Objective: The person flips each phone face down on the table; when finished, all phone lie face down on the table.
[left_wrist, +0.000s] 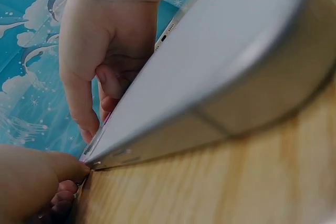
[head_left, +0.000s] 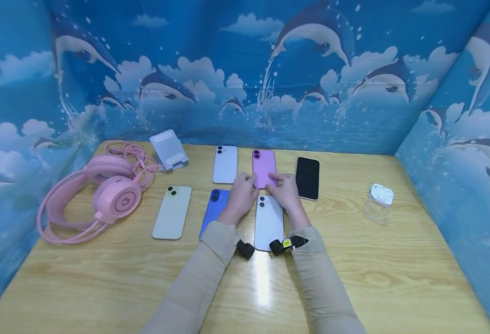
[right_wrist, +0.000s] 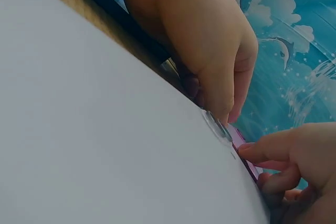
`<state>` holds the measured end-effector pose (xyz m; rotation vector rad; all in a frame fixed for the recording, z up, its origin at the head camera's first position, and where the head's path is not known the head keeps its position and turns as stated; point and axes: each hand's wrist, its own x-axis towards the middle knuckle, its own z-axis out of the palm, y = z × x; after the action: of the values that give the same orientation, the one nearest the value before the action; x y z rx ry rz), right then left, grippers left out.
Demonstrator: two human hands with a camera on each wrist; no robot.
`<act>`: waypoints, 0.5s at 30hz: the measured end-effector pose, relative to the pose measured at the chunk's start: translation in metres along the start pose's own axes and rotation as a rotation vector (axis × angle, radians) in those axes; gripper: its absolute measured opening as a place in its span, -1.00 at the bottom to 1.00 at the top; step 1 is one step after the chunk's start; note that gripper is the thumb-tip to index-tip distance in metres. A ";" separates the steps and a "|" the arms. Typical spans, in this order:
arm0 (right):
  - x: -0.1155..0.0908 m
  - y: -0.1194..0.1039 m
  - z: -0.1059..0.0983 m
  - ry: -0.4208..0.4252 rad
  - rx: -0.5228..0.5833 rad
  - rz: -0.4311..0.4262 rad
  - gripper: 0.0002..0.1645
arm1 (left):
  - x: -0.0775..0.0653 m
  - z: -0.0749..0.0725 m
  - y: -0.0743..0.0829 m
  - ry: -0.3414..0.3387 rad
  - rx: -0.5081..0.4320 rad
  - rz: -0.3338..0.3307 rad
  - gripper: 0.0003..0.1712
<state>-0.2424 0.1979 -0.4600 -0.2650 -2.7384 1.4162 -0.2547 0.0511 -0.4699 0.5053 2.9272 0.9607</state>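
Note:
A pink smartphone lies camera-side up in the back row on the wooden table. My left hand holds its lower left edge with bent fingers, and my right hand holds the lower right corner between thumb and fingers. Just in front, under my wrists, lies a white smartphone, which fills much of both wrist views. In the right wrist view a strip of the pink phone shows past its camera end. Beneath my left forearm a blue smartphone is partly covered.
A pale smartphone and a black-screened phone flank the pink one. Left are a cream smartphone, a white stand and pink headphones with coiled cable. Earphones in a clear case sit right. Dolphin-print cloth walls the table.

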 end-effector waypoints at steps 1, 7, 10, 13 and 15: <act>0.000 0.001 0.000 0.000 0.004 0.001 -0.46 | 0.000 0.000 0.000 0.001 -0.007 0.001 -0.42; -0.002 0.006 -0.006 -0.056 0.053 0.051 -0.45 | 0.000 0.006 0.000 0.043 -0.057 -0.040 -0.51; -0.002 0.006 -0.014 -0.105 0.091 0.066 -0.44 | 0.001 0.007 0.001 0.049 -0.076 -0.068 -0.52; -0.002 0.004 -0.024 -0.133 0.089 0.044 -0.46 | 0.002 0.005 0.003 0.056 -0.116 -0.089 -0.51; -0.001 0.002 -0.031 -0.138 0.077 0.036 -0.50 | 0.003 0.003 0.004 0.067 -0.151 -0.099 -0.53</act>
<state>-0.2368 0.2244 -0.4436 -0.2220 -2.7913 1.6030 -0.2554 0.0570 -0.4699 0.3239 2.8743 1.1960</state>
